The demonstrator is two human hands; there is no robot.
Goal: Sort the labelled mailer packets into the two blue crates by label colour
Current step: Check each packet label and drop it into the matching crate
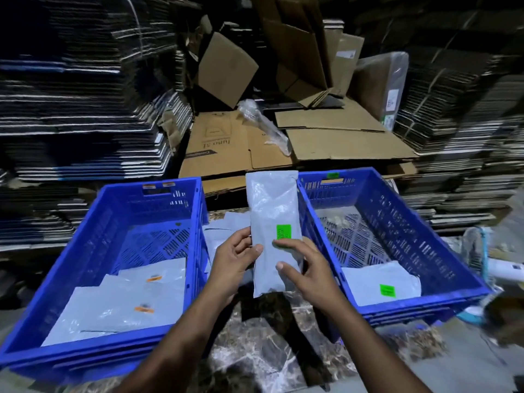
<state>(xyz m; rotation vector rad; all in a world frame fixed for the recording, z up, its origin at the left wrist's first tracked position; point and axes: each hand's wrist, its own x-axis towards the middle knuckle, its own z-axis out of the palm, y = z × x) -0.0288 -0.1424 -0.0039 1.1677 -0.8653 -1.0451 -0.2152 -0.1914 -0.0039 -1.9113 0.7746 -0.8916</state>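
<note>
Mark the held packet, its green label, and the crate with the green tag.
held packet (270,199), head view, on its upper grey face.
green label (283,232), head view, on the sticker's middle.
right crate (419,303), head view, on its near rim.

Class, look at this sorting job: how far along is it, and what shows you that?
Done: two orange-labelled packets lie in the left crate, one green-labelled packet in the right crate. In hand: the left hand and right hand hold a green-labelled packet between the crates. Left: loose packets behind the hands.
</note>
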